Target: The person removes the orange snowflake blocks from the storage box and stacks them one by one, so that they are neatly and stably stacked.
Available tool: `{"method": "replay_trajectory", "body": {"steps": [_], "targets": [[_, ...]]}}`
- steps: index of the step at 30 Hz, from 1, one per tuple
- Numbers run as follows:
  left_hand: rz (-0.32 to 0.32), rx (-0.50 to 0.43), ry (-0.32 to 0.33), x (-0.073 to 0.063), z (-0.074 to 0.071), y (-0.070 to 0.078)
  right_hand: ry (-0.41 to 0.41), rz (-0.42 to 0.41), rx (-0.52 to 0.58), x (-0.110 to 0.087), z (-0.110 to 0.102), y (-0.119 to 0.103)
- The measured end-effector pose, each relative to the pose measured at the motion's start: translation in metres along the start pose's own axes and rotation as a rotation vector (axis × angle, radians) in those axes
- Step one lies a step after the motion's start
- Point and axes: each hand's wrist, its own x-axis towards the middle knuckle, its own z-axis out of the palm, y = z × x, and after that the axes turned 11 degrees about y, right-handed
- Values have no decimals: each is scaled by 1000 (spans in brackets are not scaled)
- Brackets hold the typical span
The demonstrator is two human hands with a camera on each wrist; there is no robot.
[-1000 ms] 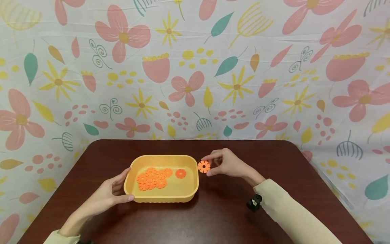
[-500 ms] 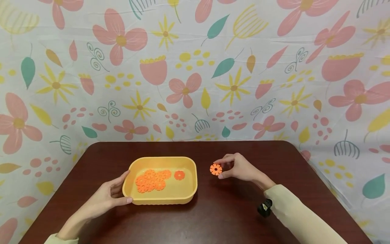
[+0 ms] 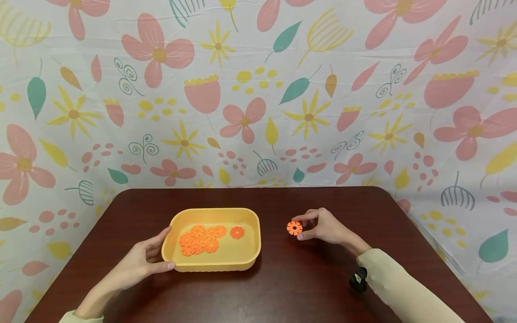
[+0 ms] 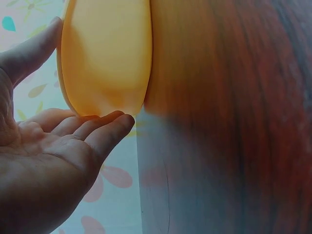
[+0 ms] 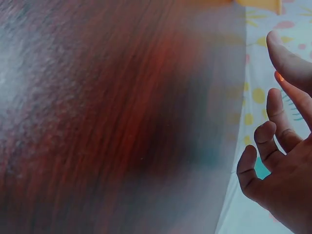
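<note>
My left hand holds the left end of a yellow plastic tub. Its thumb lies at the front corner, and the fingers meet the tub's end wall in the left wrist view. Several orange notched discs overlap in the tub's left half. One redder disc lies apart from them inside. To the right of the tub, my right hand pinches an orange notched disc with a centre hole between thumb and index finger. Only a sliver of orange shows at those fingers in the right wrist view.
A dark reddish-brown table with rounded far corners bears the tub. Behind it hangs a white cloth printed with flowers and leaves. A small black device sits at the right sleeve's cuff.
My right hand has moved away from the tub's right rim, further right and slightly nearer, with the disc still pinched. The left hand stays on the tub, and the head view has shifted slightly.
</note>
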Motion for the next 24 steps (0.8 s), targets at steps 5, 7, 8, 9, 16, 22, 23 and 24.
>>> {"method": "replay_trajectory", "body": {"steps": [5, 7, 8, 9, 16, 22, 23, 24], "targets": [[-1, -5, -3, 0, 0, -1, 4, 12, -7, 0, 2, 6], [5, -3, -6, 0, -1, 0, 5, 18, -9, 0, 2, 8], [8, -2, -7, 0, -1, 0, 6, 21, -11, 0, 2, 9], [12, -1, -9, 0, -1, 0, 6, 24, -13, 0, 2, 11], [9, 5, -8, 1, -1, 1, -5, 25, -36, 0, 5, 18], [0, 3, -3, 0, -1, 0, -3, 30, -37, 1, 6, 21], [1, 2, -2, 0, -1, 0, 0, 32, -39, 1, 6, 22], [2, 1, -2, 0, -1, 0, 4, 33, -41, 1, 7, 21]]}}
